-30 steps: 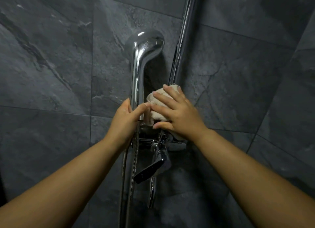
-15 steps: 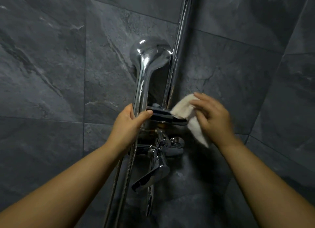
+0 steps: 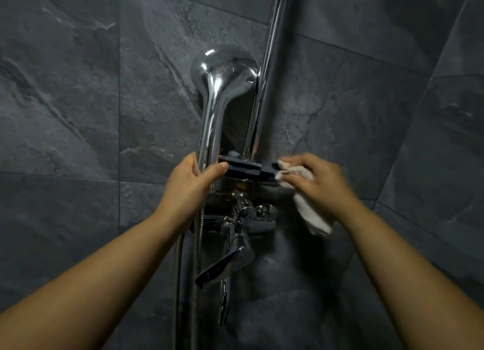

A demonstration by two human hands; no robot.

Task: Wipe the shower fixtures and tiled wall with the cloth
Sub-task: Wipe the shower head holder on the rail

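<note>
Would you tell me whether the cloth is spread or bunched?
Bunched: the right hand grips the cloth crumpled, one end dangling below.

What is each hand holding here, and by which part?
The left hand grips the hand shower at the lower end of its handle. The right hand pinches the cloth by its upper end, against the dark bracket.

Large dark grey veined wall tiles in dim light
</note>
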